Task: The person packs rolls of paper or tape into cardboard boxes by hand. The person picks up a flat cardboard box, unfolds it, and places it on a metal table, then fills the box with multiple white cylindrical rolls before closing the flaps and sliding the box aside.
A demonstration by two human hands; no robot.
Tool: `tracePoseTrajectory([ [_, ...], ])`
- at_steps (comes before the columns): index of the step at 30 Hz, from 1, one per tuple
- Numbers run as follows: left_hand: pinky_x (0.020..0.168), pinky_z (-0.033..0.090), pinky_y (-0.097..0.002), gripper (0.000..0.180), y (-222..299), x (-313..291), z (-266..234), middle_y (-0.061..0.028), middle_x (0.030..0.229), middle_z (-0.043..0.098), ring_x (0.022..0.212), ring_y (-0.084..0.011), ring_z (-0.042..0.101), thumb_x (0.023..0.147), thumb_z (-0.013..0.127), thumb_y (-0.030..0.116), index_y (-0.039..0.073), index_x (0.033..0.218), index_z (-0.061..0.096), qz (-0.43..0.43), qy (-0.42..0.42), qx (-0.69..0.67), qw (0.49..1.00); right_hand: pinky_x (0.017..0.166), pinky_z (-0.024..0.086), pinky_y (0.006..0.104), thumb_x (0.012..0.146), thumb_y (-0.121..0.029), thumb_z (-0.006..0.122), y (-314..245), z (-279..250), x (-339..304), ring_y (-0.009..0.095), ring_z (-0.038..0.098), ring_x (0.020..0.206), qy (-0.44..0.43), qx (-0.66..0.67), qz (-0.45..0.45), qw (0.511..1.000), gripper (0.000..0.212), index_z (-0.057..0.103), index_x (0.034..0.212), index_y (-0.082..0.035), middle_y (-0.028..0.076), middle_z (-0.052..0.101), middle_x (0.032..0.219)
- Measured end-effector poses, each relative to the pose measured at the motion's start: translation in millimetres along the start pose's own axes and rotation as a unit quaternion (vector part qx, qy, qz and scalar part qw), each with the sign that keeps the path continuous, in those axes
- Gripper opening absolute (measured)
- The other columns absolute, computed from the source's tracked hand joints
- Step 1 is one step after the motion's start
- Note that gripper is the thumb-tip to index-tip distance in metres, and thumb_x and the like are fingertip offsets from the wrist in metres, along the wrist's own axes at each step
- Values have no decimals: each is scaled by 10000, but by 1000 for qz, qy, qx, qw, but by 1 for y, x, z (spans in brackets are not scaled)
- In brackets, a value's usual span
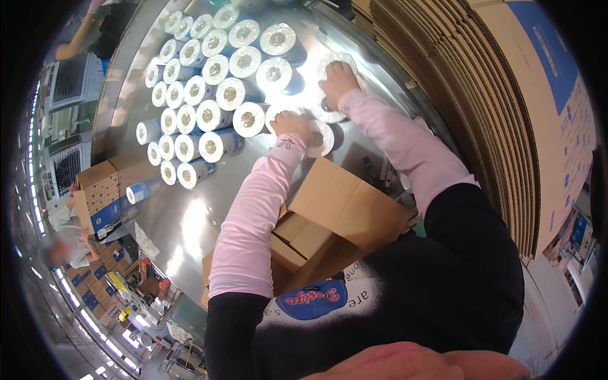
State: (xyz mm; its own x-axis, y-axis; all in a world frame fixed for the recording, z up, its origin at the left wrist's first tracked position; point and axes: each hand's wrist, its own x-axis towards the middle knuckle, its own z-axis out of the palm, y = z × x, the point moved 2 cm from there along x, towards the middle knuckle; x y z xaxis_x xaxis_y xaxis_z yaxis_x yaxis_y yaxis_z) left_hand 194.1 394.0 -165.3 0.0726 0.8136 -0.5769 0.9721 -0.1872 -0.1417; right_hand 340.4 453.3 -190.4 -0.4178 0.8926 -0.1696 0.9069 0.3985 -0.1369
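Many white rolls with blue-printed wrapping (249, 119) stand on end on a shiny metal table, tops facing up. My left hand (293, 126) is closed over the top of one roll (278, 111), and another roll (322, 139) stands right beside that hand. Farther right, my right hand (339, 84) has its fingers curled over a roll (330, 111), with a second roll (337, 59) just beyond it. My fingertips are partly hidden. Close to my body is an open cardboard box (348, 199), its flap raised toward the rolls.
A tall stack of flat cardboard (472, 95) borders the table (171, 215) on the right. One roll (140, 191) lies apart at the left, near another carton (100, 196). A co-worker (69, 237) is beyond that carton. Small tools (386, 170) lie beside my right forearm.
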Motion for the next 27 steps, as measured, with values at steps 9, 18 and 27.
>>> tracePoseTrajectory([
  [9,684,498,-262,365,-105,0,8,-103,853,696,745,-197,650,681,722,382,103,915,706,-42,47,-336,940,978,293,473,676,-239,687,-45,58,-138,308,475,1037,94,54,-84,991,154,697,802,-151,121,542,972],
  [18,1160,152,-534,613,-197,-231,-71,-114,1528,269,1407,-320,230,946,444,436,114,1450,308,154,216,-912,314,674,529,432,808,-318,602,6,7,-60,341,658,737,39,348,121,929,299,667,912,-45,168,688,831],
  [27,834,492,-328,366,-175,-420,42,-106,1068,608,963,-202,598,670,723,110,34,1019,646,66,160,-646,744,789,488,391,677,-100,660,-141,-154,-105,301,593,954,-33,450,-377,809,306,668,980,-61,138,608,1036],
])
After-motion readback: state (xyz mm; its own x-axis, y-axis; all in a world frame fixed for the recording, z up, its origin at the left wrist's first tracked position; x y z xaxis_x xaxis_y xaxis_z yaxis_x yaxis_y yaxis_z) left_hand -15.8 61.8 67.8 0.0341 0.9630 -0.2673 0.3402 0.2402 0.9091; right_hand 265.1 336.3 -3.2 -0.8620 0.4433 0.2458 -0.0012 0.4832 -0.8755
